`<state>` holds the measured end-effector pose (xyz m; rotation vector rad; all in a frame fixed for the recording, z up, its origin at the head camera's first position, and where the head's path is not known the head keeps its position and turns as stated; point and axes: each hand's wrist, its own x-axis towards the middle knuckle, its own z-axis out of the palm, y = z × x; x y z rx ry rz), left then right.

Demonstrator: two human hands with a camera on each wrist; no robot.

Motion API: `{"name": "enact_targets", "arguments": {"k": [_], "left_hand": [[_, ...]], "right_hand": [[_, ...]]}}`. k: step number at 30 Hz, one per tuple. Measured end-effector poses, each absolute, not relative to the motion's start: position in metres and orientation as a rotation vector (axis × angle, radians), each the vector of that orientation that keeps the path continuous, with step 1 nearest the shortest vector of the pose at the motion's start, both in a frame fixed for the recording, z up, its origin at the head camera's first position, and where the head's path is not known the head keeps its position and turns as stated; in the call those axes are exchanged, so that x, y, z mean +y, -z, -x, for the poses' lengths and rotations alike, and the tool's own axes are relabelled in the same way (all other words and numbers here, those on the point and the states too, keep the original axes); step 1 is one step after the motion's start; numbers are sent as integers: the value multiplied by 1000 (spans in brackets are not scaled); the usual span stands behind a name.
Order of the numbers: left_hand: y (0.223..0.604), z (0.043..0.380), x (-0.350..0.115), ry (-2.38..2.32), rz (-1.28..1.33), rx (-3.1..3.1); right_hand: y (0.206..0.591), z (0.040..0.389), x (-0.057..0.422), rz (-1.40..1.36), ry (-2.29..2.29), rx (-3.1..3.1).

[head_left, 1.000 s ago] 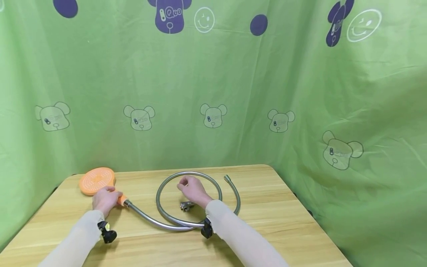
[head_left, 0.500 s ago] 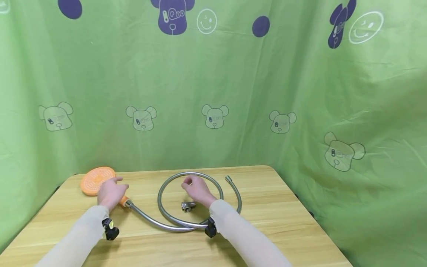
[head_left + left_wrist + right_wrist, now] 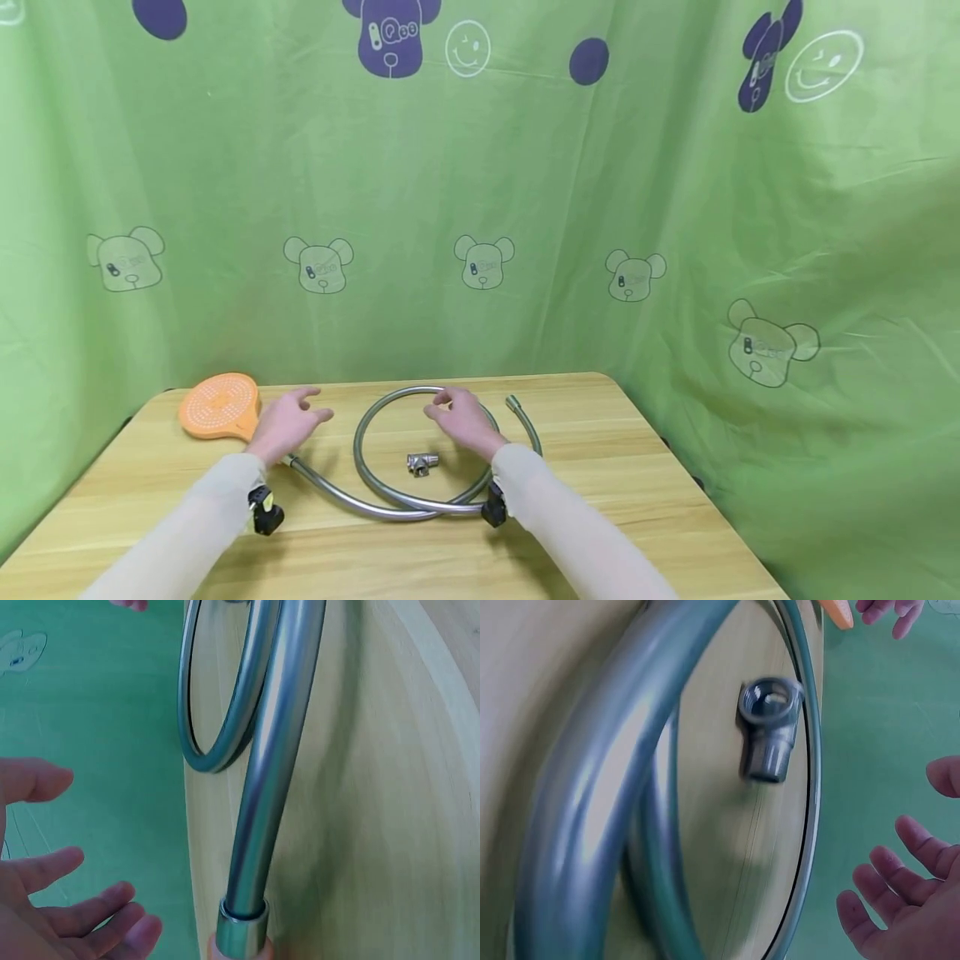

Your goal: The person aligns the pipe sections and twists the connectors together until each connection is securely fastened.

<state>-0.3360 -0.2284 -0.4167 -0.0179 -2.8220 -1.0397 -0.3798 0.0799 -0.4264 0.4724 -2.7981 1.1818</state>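
Note:
An orange shower head (image 3: 219,407) lies at the table's back left, its handle partly hidden behind my left hand (image 3: 287,425). That hand hovers with parted fingers, holding nothing. From the handle a silver shower hose (image 3: 337,495) runs right and loops on the table. Over the loop's right side is my right hand (image 3: 467,421), its fingers loosely bent and nothing in them. Inside the loop sits a small chrome tee fitting (image 3: 422,464); the right wrist view shows the round opening of this fitting (image 3: 769,724). In the left wrist view, a metal collar (image 3: 242,930) ends the hose.
The hose's free end (image 3: 513,402) points to the back of the wooden table (image 3: 622,500). A green patterned curtain (image 3: 405,333) hangs behind the table and at both sides.
My left hand has let go of the shower head's handle and moved right, its fingers spreading. My right hand has shifted slightly right, so the tee fitting shows fully. Shower head and hose stay put.

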Motion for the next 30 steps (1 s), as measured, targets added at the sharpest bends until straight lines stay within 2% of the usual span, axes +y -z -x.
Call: {"name": "enact_targets", "arguments": {"k": [30], "left_hand": [[421, 337, -178, 1122, 321, -2884]], "right_hand": [[442, 390, 158, -404, -1029, -2844]]}}
